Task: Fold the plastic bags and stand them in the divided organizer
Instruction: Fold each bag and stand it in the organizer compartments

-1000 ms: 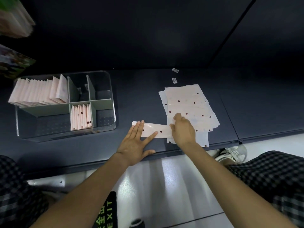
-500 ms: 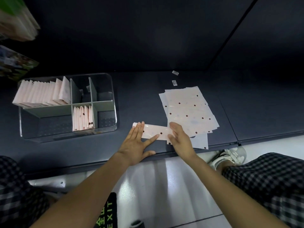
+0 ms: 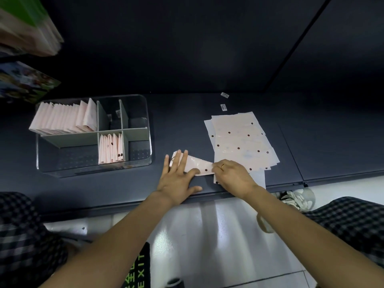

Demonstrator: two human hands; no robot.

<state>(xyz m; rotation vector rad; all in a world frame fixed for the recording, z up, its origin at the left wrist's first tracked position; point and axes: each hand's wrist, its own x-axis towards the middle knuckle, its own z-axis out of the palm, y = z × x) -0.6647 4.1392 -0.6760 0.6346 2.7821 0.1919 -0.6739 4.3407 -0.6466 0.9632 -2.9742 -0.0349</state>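
Note:
A pink dotted plastic bag folded into a long strip [image 3: 198, 165] lies on the dark shelf near its front edge. My left hand [image 3: 176, 177] presses flat on the strip's left end, fingers straight. My right hand [image 3: 230, 175] pinches the strip's right end and lifts it slightly. A stack of flat dotted bags [image 3: 239, 140] lies to the right, partly under my right hand. The clear divided organizer [image 3: 145, 150] stands at the left, with folded bags upright in its back-left compartment [image 3: 64, 119] and its middle front compartment [image 3: 111, 148].
Two small white labels [image 3: 224, 100] lie on the shelf behind the flat stack. Packaged goods [image 3: 27, 26] hang at the upper left. The shelf's front edge [image 3: 124, 206] runs under my wrists, with white floor and my checked trouser legs below.
My right hand slid off the flat stack to the strip's right end and now pinches it, raising that end. My left hand stays pressed on the strip.

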